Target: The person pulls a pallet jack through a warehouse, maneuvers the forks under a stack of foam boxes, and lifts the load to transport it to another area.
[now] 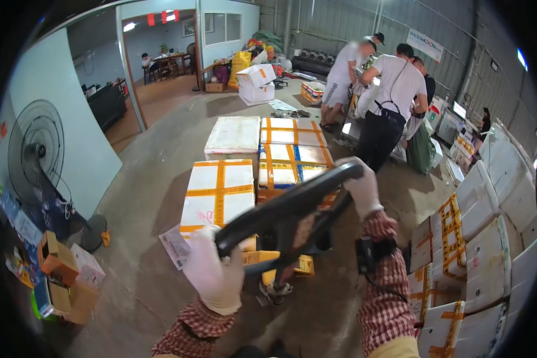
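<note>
My left hand (213,271), in a white glove, is closed round the left end of a black handle (280,206). My right hand (363,188), also gloved in white, grips its right end, higher up. The handle slants up to the right and belongs to a cart with yellow parts (261,258) low in front of me. A small wheel (274,292) shows beneath it. Just beyond stand white foam boxes, one crossed with orange tape (218,194), others beside and behind it. Both checked sleeves are in view.
Stacked foam boxes (480,262) line the right side. At left are a standing fan (37,150) and open cardboard boxes (58,262). Several people (394,89) stand together at the back right. White boxes (256,83) and a doorway lie farther back.
</note>
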`<action>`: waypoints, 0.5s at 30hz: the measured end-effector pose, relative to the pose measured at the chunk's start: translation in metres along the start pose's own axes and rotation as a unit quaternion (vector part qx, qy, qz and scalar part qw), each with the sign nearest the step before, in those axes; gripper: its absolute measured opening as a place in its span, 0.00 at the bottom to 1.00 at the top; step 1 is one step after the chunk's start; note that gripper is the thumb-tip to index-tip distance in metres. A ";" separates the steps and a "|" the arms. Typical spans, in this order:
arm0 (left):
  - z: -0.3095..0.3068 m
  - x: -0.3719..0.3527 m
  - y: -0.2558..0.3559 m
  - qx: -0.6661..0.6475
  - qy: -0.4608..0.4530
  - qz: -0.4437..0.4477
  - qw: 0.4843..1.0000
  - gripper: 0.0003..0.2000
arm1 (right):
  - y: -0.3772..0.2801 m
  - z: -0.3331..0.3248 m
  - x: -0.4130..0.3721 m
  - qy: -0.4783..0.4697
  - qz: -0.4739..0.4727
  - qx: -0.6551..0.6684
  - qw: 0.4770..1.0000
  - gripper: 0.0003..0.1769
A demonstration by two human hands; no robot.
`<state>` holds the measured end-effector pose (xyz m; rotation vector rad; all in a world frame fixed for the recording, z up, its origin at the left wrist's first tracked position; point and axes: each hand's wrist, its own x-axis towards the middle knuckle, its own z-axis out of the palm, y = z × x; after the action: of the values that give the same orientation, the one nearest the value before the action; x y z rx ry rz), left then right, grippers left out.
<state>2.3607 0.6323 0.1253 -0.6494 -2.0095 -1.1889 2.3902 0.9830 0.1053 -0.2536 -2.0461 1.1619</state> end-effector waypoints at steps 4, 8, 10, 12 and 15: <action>0.020 0.051 -0.046 -0.006 -0.053 -0.010 0.999 0.14 | 0.033 0.072 0.086 0.006 0.002 -0.029 1.000 0.15; 0.036 0.094 -0.086 -0.067 -0.084 -0.083 0.991 0.14 | 0.066 0.144 0.144 -0.001 -0.010 0.028 1.000 0.19; 0.045 0.118 -0.122 -0.031 -0.076 -0.064 0.995 0.13 | 0.078 0.181 0.169 0.003 -0.030 0.024 0.999 0.19; 0.060 0.145 -0.162 -0.001 -0.048 -0.042 0.998 0.11 | 0.067 0.206 0.185 0.026 -0.020 0.001 0.999 0.18; 0.087 0.194 -0.267 0.010 -0.019 -0.019 1.000 0.11 | 0.045 0.226 0.172 0.081 -0.028 -0.037 0.996 0.16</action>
<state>2.0212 0.6021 0.1040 -0.6300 -2.0709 -1.1843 2.1054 0.9470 0.0894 -0.3146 -1.9432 1.0001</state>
